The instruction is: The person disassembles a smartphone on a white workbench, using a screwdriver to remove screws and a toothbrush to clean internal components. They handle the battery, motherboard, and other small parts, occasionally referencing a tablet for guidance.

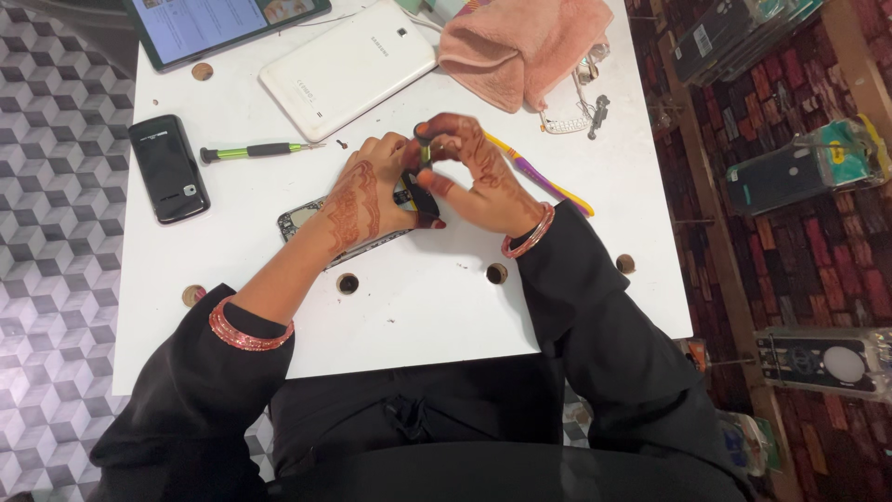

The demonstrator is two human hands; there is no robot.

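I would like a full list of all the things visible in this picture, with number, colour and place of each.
table: 1, white, centre
tablet with lit screen: 1, dark frame, top left edge
tablet lying face down: 1, white, top centre
cloth: 1, pink, top right of table
black phone: 1, left side of table
green screwdriver: 1, green and black, right of black phone
opened phone: 1, dark and grey, under the left hand
small screwdriver: 1, orange-topped, held upright by both hands
toothbrush: 1, purple and yellow, behind right hand
phone cases: several, on the right floor
left hand: on opened phone
right hand: grips small screwdriver
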